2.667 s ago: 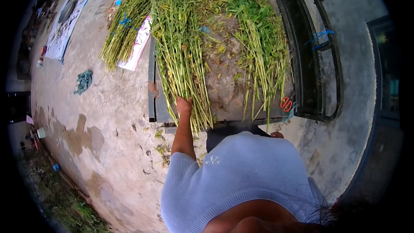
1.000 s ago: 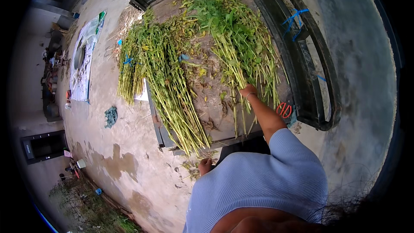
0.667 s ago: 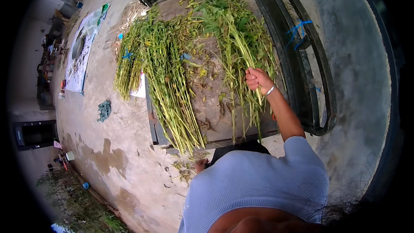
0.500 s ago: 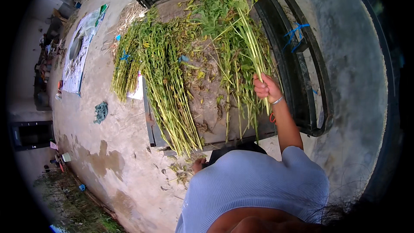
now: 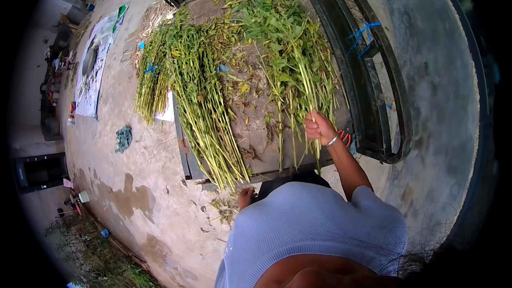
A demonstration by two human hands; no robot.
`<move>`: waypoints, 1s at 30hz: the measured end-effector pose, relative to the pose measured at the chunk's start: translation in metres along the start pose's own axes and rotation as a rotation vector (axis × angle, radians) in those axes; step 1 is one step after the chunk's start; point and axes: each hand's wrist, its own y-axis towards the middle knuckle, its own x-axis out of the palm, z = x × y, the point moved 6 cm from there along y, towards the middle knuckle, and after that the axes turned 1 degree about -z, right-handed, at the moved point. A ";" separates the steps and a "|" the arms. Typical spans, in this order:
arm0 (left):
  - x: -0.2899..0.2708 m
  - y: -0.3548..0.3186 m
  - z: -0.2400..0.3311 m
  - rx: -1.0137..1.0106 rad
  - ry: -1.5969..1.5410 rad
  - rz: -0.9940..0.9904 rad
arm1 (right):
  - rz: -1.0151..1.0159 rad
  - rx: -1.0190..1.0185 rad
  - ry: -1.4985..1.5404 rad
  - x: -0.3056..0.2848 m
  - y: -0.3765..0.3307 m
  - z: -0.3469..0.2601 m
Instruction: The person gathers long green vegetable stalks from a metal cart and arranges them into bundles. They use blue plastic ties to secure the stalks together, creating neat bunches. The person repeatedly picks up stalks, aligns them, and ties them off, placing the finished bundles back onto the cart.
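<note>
My right hand (image 5: 319,128) is closed round the lower ends of several leafy green stalks (image 5: 304,77), low over the right side of the flat cart bed (image 5: 261,152). Their leafy tops lie away from me on a heap of similar stalks (image 5: 274,32). At the left of the bed, a large bundle of cut stalks (image 5: 208,112) has its bare ends toward me. My left hand (image 5: 246,197) hangs low beside my body near those ends, its fingers curled and nothing visible in them. Just beyond my right wrist lies an orange-red looped handle (image 5: 344,138), seemingly of scissors.
A dark metal rail (image 5: 392,88) with blue ties (image 5: 365,34) borders the bed's right side. Left of the bed is a tied stalk bundle (image 5: 151,88). A dark green crumpled cloth or bag (image 5: 123,138) and a pale sheet (image 5: 93,82) lie on the concrete floor.
My right hand has come lower, nearer to me and slightly left, still gripping stalks. Their tops have dropped onto the right heap. The orange-red handle shows more fully.
</note>
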 end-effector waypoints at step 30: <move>0.209 0.096 0.044 -0.018 0.284 -0.543 | 0.488 0.132 -0.316 -0.128 -0.029 0.111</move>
